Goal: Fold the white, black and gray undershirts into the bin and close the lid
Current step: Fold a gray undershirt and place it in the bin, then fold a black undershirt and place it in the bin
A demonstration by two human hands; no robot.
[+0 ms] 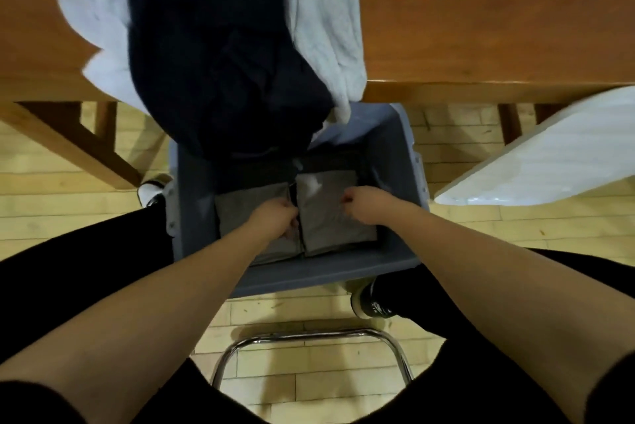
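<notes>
A gray plastic bin (395, 155) stands on the floor between my legs. Inside it lie two folded gray undershirts side by side, one on the left (240, 207) and one on the right (326, 214). My left hand (275, 221) reaches into the bin, with its fingers curled at the inner edge of the right gray undershirt. My right hand (364, 205) pinches that undershirt's right side. A black undershirt (220, 56) hangs off the wooden table's edge over the bin's back. White undershirts (323, 28) lie under and beside it. The white lid (549, 155) leans at the right.
The wooden table (481, 11) fills the top of the view, and its legs stand on the pale wood floor on both sides of the bin. A chrome chair frame (309, 337) sits below the bin. My shoes rest on either side of the bin.
</notes>
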